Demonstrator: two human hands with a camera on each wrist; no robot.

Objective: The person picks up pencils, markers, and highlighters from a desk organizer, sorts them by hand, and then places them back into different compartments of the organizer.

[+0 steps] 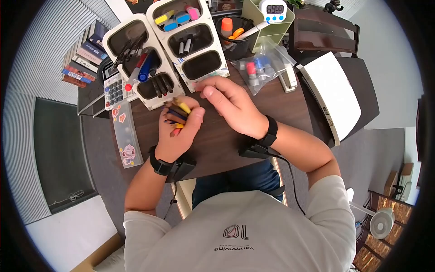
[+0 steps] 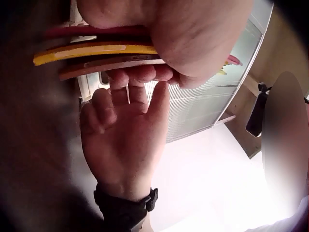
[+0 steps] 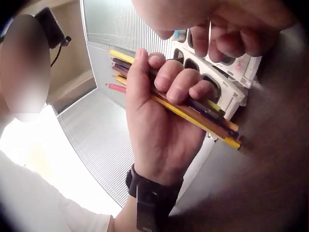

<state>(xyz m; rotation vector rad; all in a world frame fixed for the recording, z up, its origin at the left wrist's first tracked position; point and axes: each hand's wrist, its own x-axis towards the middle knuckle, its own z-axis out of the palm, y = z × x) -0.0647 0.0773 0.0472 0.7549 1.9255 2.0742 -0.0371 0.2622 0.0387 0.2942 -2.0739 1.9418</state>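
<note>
My left hand point(image 1: 177, 138) grips a bundle of coloured pencils point(image 1: 176, 119), with the thumb across them. In the right wrist view, the fingers wrap round yellow, brown, dark blue and red pencils point(image 3: 193, 118), whose ends stick out on both sides. Beside it, my right hand point(image 1: 238, 109) hovers over the table with relaxed fingers and nothing in them. Its fingertips come close to the front corner of the right white organizer point(image 1: 181, 68). Just beyond my left hand stands the left white organizer point(image 1: 132, 81), with dark pens point(image 1: 162, 86) in its front compartment.
Markers point(image 1: 144, 68) and highlighters point(image 1: 182, 18) fill other compartments. A clear bag of small bottles point(image 1: 260, 70), a mesh pen cup point(image 1: 238, 50) and a stapler point(image 1: 288, 80) stand right. Left lie a calculator point(image 1: 118, 93) and a stickered plastic case point(image 1: 127, 133).
</note>
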